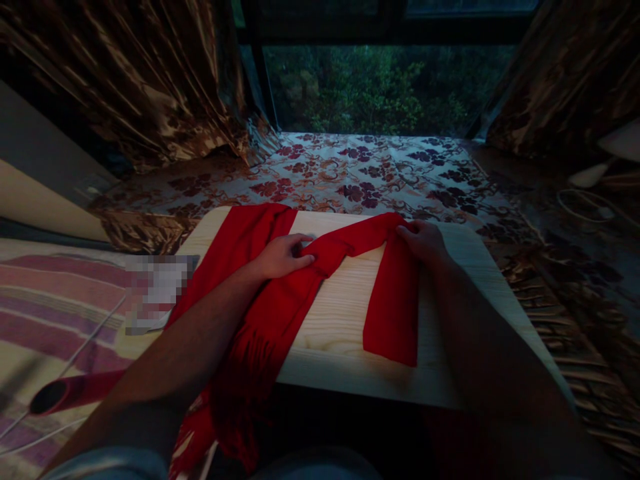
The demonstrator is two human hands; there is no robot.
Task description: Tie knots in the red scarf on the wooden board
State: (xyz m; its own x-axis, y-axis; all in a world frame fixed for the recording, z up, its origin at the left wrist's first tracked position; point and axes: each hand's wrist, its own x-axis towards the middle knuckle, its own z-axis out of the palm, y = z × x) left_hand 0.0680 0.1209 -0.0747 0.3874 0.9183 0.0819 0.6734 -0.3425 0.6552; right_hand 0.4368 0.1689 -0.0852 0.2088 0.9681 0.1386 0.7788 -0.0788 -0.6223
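A red scarf (300, 287) with a fringed end lies in folds over a light wooden table (340, 320). My left hand (286, 257) is on the scarf near its middle, fingers curled and thumb on the cloth. At the upper right, my right hand (424, 240) pinches the scarf where it bends, and a folded flat length hangs down from there across the tabletop toward me. The fringe droops over the near edge of the table. Another part of the scarf runs along the left side, partly hidden behind my left forearm.
On the left is a striped bedspread (60, 307) with a red tube-shaped object (75, 392) and white cables. Beyond the table, a floral cloth (360, 167) covers a window ledge. Patterned curtains (165, 87) flank the window. A white cable (583, 203) lies at right.
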